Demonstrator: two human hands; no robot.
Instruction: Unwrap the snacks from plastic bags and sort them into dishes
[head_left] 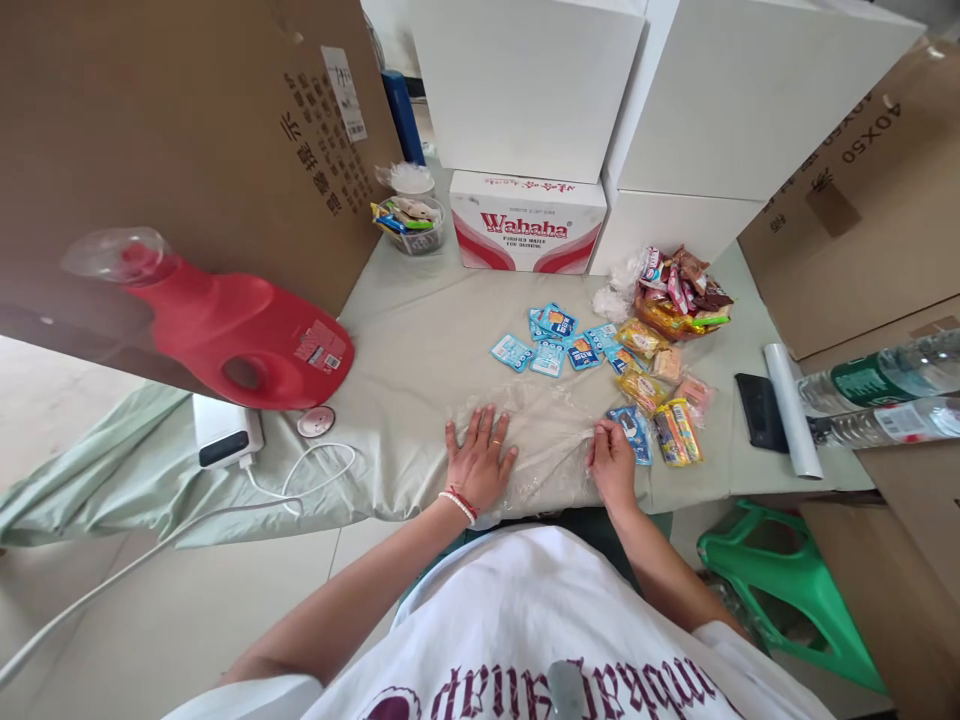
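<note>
A clear plastic bag (551, 440) lies flat on the cloth-covered table in front of me. My left hand (480, 460) rests palm down with fingers spread on the bag's left part. At its right side, my right hand (613, 462) is closed, pinching the bag's edge. Just beyond that hand lie a blue snack packet (634, 432), yellow-wrapped snacks (677, 432) and a pink packet (694, 393). Several light-blue packets (553, 340) are spread out farther back. A gold-coloured basket (671, 315) heaped with wrapped snacks stands at the back right.
A red detergent bottle (247, 330) and a white power bank (225, 432) with a cable are at left. A Wahaba-style carton printed "Wahaha" (529, 225) stands at the back beside a snack bowl (414, 225). Plastic bottles (892, 380) and a white roll (793, 410) lie right.
</note>
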